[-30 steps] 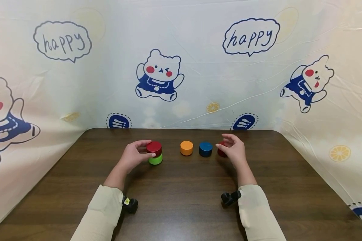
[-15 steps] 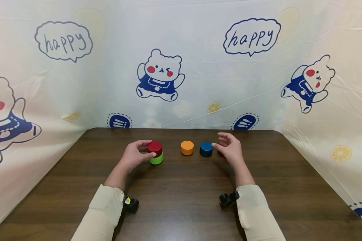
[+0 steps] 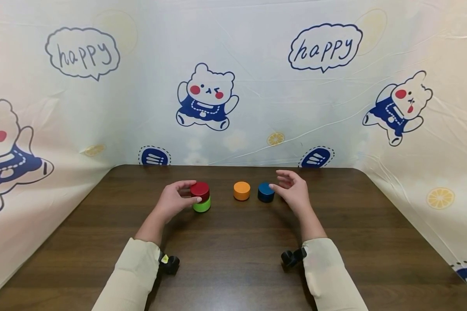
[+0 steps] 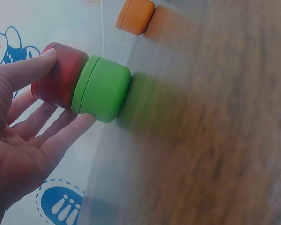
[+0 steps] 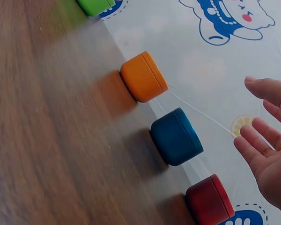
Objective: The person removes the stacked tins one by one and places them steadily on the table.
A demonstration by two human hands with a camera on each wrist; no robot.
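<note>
My left hand point(image 3: 175, 198) pinches a small round red tin point(image 3: 199, 190) between thumb and fingers. It sits on top of a green tin point(image 3: 202, 204), and in the left wrist view a lower finger reaches the green tin's point(image 4: 103, 89) lid edge. My right hand point(image 3: 294, 193) holds nothing, its fingers loosely extended above the tabletop. Its thumb overlaps the edge of a blue tin point(image 3: 266, 192) in the head view, while the right wrist view shows a gap between them. A second red tin point(image 5: 210, 201) stands right of the blue one, hidden behind that hand in the head view.
An orange tin point(image 3: 241, 191) stands between the stack and the blue tin. All are near the back of the brown wooden table point(image 3: 233, 246). A printed cloth point(image 3: 257, 108) hangs behind the table and along both sides.
My right hand has moved left and slightly up, from over the right-hand red tin to beside the blue one. The left hand keeps its grip on the red tin atop the green one.
</note>
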